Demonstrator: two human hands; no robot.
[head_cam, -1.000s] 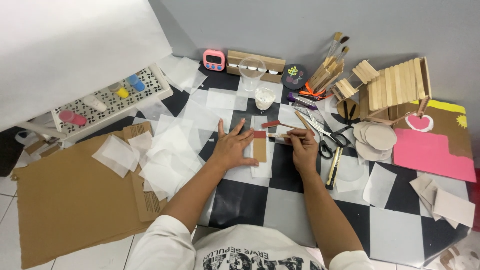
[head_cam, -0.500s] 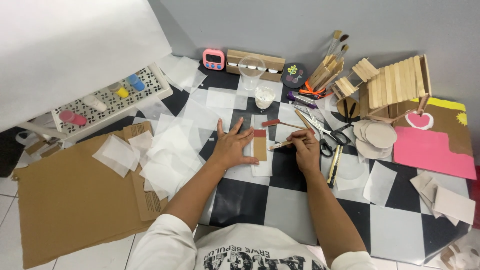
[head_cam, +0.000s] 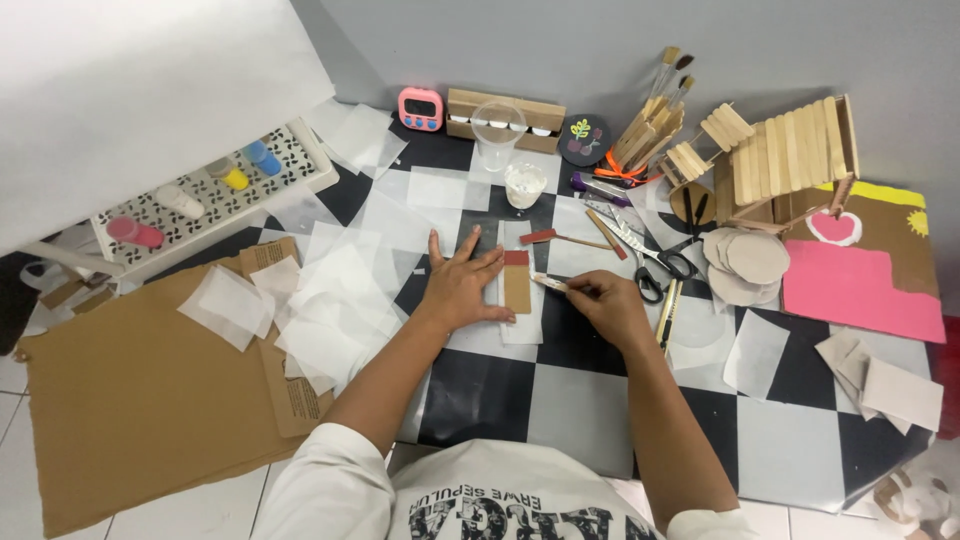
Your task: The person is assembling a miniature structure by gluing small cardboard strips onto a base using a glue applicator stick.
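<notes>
My left hand (head_cam: 462, 285) lies flat with fingers spread on the checkered mat, pressing down beside a small brown cardboard strip (head_cam: 517, 290) whose top end is painted red. The strip rests on a sheet of translucent paper (head_cam: 523, 325). My right hand (head_cam: 605, 303) is closed around a thin stick or brush (head_cam: 548, 283); its pale tip points left and touches the strip's right edge. A second red-tipped stick (head_cam: 560, 238) lies just beyond the strip.
Scissors (head_cam: 650, 262), a small cup of white glue (head_cam: 524, 184), a clear cup (head_cam: 497, 130) and a pink timer (head_cam: 420, 108) sit behind. A stick house (head_cam: 790, 160) and pink board (head_cam: 860, 290) are at right, flat cardboard (head_cam: 130, 400) and a paint tray (head_cam: 210, 185) at left.
My right hand has drawn slightly back towards me and the stick's tip now meets the strip's right edge. My left hand stays pressed in place.
</notes>
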